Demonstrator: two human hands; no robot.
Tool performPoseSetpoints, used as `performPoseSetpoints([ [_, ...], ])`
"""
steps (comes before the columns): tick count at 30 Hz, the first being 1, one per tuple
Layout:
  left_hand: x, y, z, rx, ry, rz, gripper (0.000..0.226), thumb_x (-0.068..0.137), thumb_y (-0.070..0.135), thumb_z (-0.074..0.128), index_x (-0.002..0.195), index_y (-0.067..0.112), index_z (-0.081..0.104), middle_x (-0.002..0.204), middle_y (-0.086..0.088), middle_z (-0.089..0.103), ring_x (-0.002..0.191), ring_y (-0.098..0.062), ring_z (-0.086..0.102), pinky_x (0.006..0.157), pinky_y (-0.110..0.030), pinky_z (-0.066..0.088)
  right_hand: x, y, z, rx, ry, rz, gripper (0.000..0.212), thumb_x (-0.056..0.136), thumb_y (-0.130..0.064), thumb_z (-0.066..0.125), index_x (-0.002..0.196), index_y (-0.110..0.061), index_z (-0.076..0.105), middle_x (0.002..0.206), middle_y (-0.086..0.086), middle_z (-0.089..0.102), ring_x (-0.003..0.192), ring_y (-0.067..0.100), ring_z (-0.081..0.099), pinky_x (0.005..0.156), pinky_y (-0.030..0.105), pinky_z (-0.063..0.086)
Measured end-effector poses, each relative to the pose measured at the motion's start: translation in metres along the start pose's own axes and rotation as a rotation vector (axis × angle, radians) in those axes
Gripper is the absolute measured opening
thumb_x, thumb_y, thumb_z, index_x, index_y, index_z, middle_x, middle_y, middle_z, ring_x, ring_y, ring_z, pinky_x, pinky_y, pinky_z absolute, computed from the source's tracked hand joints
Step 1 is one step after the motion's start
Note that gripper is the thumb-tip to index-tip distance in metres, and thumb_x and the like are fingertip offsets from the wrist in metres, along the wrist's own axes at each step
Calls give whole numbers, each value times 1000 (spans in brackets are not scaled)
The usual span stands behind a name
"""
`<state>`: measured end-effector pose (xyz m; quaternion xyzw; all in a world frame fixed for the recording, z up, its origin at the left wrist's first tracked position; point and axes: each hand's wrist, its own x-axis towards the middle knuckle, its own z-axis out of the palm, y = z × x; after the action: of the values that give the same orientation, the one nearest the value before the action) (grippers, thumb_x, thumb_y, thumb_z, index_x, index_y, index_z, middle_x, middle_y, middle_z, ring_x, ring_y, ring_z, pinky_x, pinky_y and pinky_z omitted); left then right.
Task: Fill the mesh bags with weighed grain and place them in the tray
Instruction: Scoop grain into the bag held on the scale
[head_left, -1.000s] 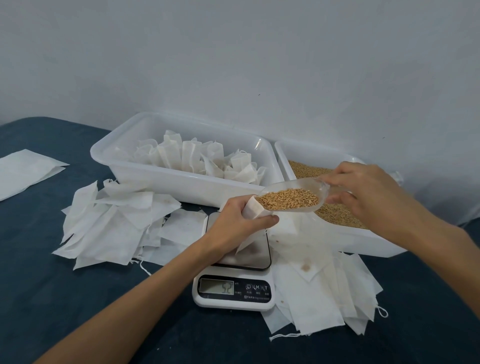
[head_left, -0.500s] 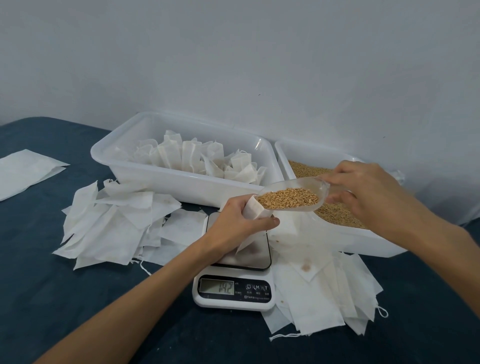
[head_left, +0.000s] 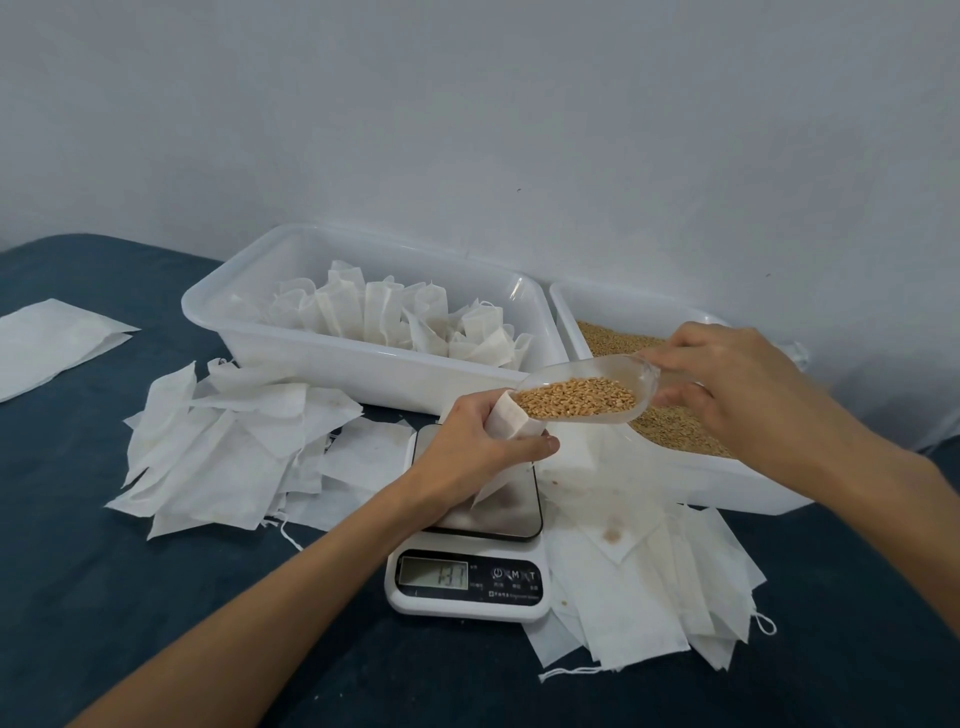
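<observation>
Head view, nearest first: digital scale (head_left: 466, 582) stands on the dark blue cloth (head_left: 104, 597), its display lit. Left hand (head_left: 470, 449) grips a white mesh bag (head_left: 511, 423) upright over the scale platform, fingers and thumb curled round it, the bag's mouth facing up. Right hand (head_left: 727, 387) pinches the handle of a clear plastic scoop (head_left: 587, 395) loaded with grain (head_left: 576, 398); the scoop's lip sits at the bag mouth. Loose empty bags (head_left: 218, 457) lie flat to the left of the scale, and more (head_left: 639, 587) to its right. Beyond, the left white tray (head_left: 363, 374) holds filled bags (head_left: 384, 317) standing upright. Beside it, the right white tray (head_left: 727, 478) holds loose grain.
</observation>
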<state>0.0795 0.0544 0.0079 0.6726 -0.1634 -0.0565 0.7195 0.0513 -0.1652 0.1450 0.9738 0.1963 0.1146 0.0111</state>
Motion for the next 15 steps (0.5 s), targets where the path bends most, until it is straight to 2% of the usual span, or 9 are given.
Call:
performPoseSetpoints([
  [5, 0, 1, 0, 1, -2, 6, 21, 89, 9, 81, 110, 10, 74, 105, -12, 76, 81, -6, 67, 75, -18, 55, 0, 1, 0, 6, 15, -14, 31, 94, -9, 67, 124, -17, 71, 102, 9, 65, 91, 28, 61, 86, 47, 45],
  [11, 1, -1, -1, 0, 1, -4, 23, 89, 11, 82, 111, 13, 75, 109, -12, 76, 86, -8, 67, 79, -23, 56, 1, 3, 3, 17, 40, -21, 32, 93, -7, 69, 123, -16, 72, 101, 10, 66, 88, 29, 62, 86, 50, 47],
  [15, 1, -1, -1, -16, -4, 2, 23, 89, 9, 81, 110, 13, 75, 108, -10, 77, 84, -6, 68, 75, -18, 55, -1, 4, 4, 22, 52, -35, 32, 92, -7, 70, 123, -16, 72, 102, 8, 66, 89, 29, 63, 87, 51, 47],
])
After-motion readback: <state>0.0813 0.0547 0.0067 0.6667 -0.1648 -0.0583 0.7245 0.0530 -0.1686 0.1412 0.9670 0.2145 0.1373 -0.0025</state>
